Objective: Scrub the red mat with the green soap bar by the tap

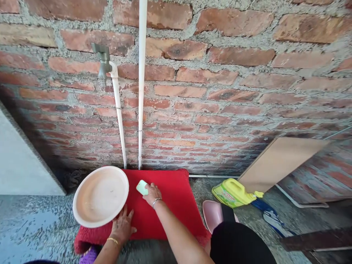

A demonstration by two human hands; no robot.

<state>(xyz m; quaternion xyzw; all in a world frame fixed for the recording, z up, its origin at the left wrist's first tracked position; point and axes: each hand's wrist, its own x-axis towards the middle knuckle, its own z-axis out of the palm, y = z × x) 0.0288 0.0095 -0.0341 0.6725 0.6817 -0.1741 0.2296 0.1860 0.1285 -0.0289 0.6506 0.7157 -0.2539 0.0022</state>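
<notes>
A red cloth point(162, 220) lies spread over a low surface by the brick wall. My right hand point(153, 194) is closed on a pale green rounded block point(142, 187), which looks like a bar of soap, and rests with it on the cloth. My left hand point(121, 226) lies with fingers spread on the cloth's near left part, close against the rim of a pale pink basin point(101, 196). Whether its fingertips touch the basin I cannot tell. The basin sits on the cloth's left end and looks tilted. The cloth's near left corner hangs over the edge.
A tap point(103, 64) and white pipes point(142, 84) run along the wall point(220, 77). To the right are a yellow jug point(233, 192), a pink scoop-like container point(212, 214), a leaning board point(283, 159) and a sandal point(275, 222). A pale slab point(24, 161) stands left on wet floor.
</notes>
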